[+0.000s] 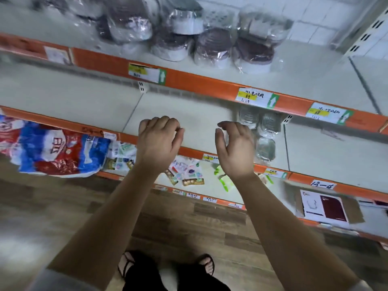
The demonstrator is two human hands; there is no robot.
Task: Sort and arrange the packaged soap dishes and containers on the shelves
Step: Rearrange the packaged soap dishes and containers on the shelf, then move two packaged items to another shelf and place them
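The wide-angle camera is sitting on the person's head and looking forward and steeply down, close against a shelf unit (178,110). It is facing the shelves so that their orange edges (199,82) are running slantwise from upper left to lower right, bending a little with the wide lens. The left hand (159,139) and right hand (235,148) are reaching in from the bottom edge to the middle of the view, near the lens. The wooden floor (189,227) and the person's feet (206,264) are showing straight below.
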